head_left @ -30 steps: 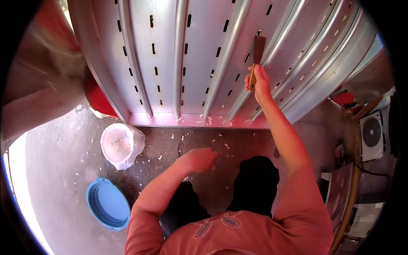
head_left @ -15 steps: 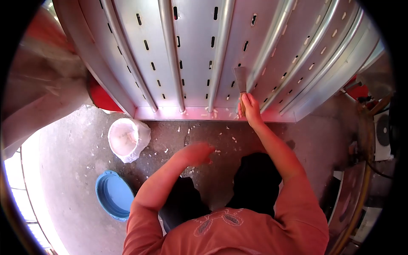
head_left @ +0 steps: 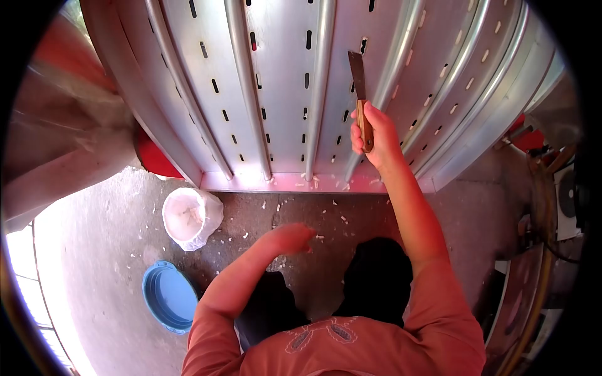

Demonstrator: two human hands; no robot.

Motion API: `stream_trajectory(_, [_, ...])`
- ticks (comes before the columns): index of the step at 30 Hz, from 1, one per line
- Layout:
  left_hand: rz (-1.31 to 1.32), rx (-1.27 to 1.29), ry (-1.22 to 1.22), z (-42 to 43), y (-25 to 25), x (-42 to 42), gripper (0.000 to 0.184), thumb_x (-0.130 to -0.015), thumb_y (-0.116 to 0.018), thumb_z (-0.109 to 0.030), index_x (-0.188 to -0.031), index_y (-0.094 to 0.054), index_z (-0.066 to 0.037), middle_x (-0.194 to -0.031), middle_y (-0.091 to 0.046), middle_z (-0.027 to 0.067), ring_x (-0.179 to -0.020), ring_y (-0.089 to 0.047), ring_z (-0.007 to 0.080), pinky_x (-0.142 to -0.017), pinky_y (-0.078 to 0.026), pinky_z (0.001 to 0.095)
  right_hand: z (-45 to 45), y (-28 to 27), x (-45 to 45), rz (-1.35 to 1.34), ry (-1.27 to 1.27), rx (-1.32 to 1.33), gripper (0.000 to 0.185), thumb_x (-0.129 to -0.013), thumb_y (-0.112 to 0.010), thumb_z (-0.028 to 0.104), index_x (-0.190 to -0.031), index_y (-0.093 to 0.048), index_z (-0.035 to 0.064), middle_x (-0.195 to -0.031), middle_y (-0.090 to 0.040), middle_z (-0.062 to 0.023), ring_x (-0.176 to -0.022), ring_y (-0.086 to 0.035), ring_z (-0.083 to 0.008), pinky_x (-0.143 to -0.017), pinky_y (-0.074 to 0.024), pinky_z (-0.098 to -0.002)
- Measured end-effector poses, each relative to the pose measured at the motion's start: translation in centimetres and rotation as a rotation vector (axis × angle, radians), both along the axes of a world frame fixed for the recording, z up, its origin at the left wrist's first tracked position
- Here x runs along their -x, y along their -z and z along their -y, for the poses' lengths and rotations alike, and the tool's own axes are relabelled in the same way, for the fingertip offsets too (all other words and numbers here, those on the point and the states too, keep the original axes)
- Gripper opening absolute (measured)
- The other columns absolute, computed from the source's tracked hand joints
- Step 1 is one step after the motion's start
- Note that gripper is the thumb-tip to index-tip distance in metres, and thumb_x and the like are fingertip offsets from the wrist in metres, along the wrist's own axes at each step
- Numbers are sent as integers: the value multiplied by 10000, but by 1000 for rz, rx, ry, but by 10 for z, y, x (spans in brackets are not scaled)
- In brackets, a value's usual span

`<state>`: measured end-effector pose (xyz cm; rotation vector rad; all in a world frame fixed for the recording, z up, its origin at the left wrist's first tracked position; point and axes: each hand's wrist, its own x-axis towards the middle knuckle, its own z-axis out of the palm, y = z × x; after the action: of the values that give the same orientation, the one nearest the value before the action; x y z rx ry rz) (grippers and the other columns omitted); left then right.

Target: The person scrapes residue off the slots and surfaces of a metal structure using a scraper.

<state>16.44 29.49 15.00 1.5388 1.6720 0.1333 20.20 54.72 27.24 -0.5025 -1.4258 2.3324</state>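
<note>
My right hand (head_left: 379, 135) is wrapped round the wooden handle of a putty knife (head_left: 359, 81), held in front of the slotted metal panel (head_left: 285, 81). The blade points up and slightly left, close to a slot between two tubular ribs. I cannot tell whether it touches the metal. Small pale scraps (head_left: 307, 183) lie on the panel's bottom ledge. My left hand (head_left: 293, 238) hovers low over the floor, near my knees, its fingers loosely apart with nothing visible in them.
A white bucket lined with a plastic bag (head_left: 188, 216) stands left of my left hand, with pale bits inside. Below it sits a blue basin (head_left: 169, 296). More scraps are strewn over the concrete floor (head_left: 113, 250). Pale draped cloth (head_left: 75, 138) is at the left.
My right hand has raised the putty knife up the panel, away from the bottom ledge. My left hand has barely moved. The view has shifted slightly.
</note>
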Motion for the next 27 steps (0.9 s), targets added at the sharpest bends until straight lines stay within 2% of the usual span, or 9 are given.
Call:
stream_trajectory(6, [19, -4, -2, 2, 3, 0, 433, -824, -652, -266, -1167, -523, -34, -1085, -583, 214, -1050, -552, 389, -873, -451, 460, -12, -5, -2, -48, -120, 69, 387, -954, -453, 415, -914, -504, 33, -579, -500, -56, -399, -441, -152, -388, -362, -311])
stream_trajectory(11, [26, 13, -4, 2, 4, -2, 452, -821, -655, -264, -1188, -519, -38, -1102, -579, 215, -1063, -546, 386, -886, -446, 457, -29, 14, 7, -56, -112, -132, 362, -972, -426, 387, -916, -495, 37, -573, -502, -57, -392, -446, -152, -367, -345, -300])
stream_trajectory(14, [13, -98, 18, 4, 12, -3, 440, -804, -673, -282, -1137, -542, -25, -1005, -625, 216, -995, -587, 391, -828, -482, 471, -34, 2, 18, -74, -98, -187, 375, -975, -409, 411, -927, -495, 49, -563, -479, -46, -396, -430, -141, -370, -342, -288])
stream_trajectory(16, [12, -115, 27, 5, 14, -4, 433, -801, -675, -276, -1124, -547, -18, -999, -625, 220, -990, -588, 392, -826, -482, 470, -32, 0, 26, -86, -81, -170, 372, -977, -409, 410, -923, -498, 52, -564, -483, -43, -399, -434, -136, -372, -347, -277])
stream_trajectory(20, [8, -113, 12, 5, 12, -3, 414, -797, -676, -271, -1098, -558, -12, -986, -625, 226, -978, -591, 398, -822, -481, 472, -39, 23, 33, -60, 131, -426, 329, -970, -444, 377, -894, -516, 66, -569, -516, -48, -388, -444, -112, -356, -348, -261])
stream_trajectory(23, [20, -123, -25, 8, 14, -3, 411, -796, -678, -272, -1091, -560, -12, -977, -627, 224, -963, -594, 404, -816, -481, 475, -35, 17, 38, -86, 136, -337, 310, -966, -460, 358, -888, -521, 65, -570, -517, -40, -392, -445, -106, -357, -341, -258])
stream_trajectory(26, [-9, 71, 25, 4, -5, -5, 495, -837, -637, -271, -1266, -492, -70, -1166, -556, 194, -1101, -527, 375, -908, -439, 450, -30, 19, 47, -29, 269, -440, 291, -963, -472, 340, -883, -524, 65, -573, -519, -35, -397, -445, -102, -359, -337, -263])
stream_trajectory(27, [0, 67, 21, 4, -12, -4, 497, -838, -636, -270, -1270, -489, -72, -1172, -553, 194, -1105, -525, 373, -910, -439, 449, -33, 9, 53, -71, 357, -524, 287, -965, -470, 341, -895, -523, 67, -576, -518, -34, -401, -449, -105, -366, -342, -262])
